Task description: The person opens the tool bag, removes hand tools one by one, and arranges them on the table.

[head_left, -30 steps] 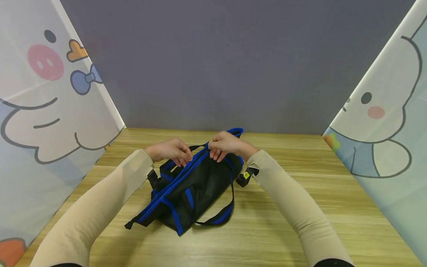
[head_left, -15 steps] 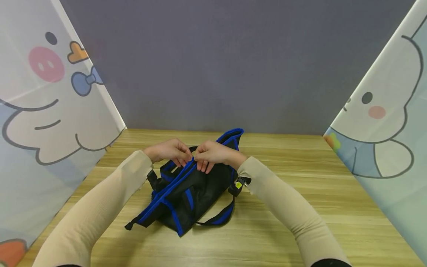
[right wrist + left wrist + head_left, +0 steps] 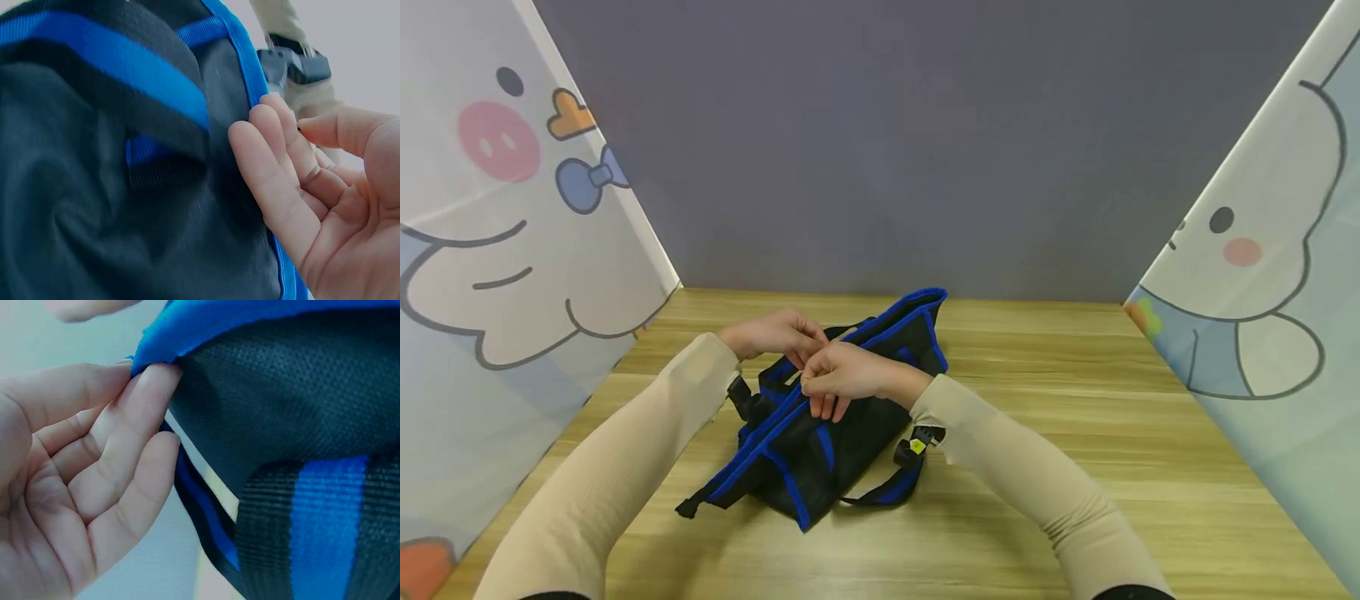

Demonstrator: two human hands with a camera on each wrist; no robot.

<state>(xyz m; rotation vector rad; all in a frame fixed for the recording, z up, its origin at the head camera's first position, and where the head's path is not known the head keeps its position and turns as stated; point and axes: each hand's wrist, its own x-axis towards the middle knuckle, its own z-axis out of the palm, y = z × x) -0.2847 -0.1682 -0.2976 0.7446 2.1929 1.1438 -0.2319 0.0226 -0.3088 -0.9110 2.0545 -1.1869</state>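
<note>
A black tote bag (image 3: 868, 433) with blue trim lies slantwise on the wooden table. My left hand (image 3: 775, 335) pinches the bag's blue edging (image 3: 169, 337) on the far side of the opening, thumb against fingertips. Close beside it, my right hand (image 3: 848, 375) is over the zip line, thumb and forefinger pinching a tiny dark zipper pull (image 3: 299, 129), mostly hidden by the fingers. Up and right of this hand the two blue edges stand apart; towards the zip's tail end (image 3: 688, 507) they run close together. A webbing handle (image 3: 328, 525) hangs on the far side.
The near handle (image 3: 887, 493) loops onto the table (image 3: 1075, 400) at the bag's right. A grey wall (image 3: 880, 150) rises behind the table, with cartoon-printed panels (image 3: 1247, 333) at both sides. A small black camera is strapped to each wrist.
My right hand has moved down and left along the zip, to beside the left hand. The blue edges it has passed now show apart. The left hand keeps almost the same place.
</note>
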